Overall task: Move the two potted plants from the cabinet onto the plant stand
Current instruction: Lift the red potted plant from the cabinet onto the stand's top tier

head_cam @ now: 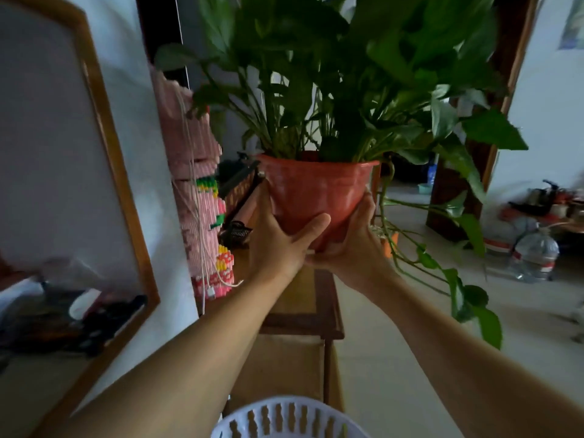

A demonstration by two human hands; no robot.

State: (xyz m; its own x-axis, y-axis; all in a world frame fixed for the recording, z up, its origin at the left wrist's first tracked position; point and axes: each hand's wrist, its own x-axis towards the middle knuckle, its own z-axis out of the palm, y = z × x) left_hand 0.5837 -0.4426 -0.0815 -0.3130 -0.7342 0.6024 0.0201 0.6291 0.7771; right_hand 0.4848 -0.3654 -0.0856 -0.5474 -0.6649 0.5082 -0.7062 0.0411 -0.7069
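Head view: left hand (281, 238) and right hand (355, 245) wrapped tight around red potted plant (316, 191), aloft

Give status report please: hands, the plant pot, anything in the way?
Left hand and right hand both clamped on red pot. Pot held in air, upright. Trailing vine hangs right; wooden stand below.

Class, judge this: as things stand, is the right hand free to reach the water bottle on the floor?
Probably not: the right hand is clamped on the red pot with the left hand. The bottle stands apart, far right.
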